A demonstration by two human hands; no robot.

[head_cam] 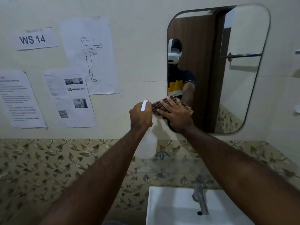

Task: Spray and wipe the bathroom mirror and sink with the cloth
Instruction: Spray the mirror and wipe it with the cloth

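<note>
A rounded rectangular mirror (235,70) hangs on the cream wall at the upper right. My right hand (176,116) lies flat on a brown striped cloth (159,107), pressing it against the mirror's lower left corner. Just left of it, my left hand (140,116) grips the neck of a translucent spray bottle (147,143) with a white and orange nozzle, held upright in front of the wall. The white sink (170,207) sits at the bottom, with a chrome tap (200,198) at its back.
Several printed paper sheets (69,98) are taped to the wall on the left. A leaf-patterned tile band (48,159) runs below the wall. A glass shelf (175,163) sits above the sink. The mirror reflects a person wearing a headset, a brown door and a towel bar.
</note>
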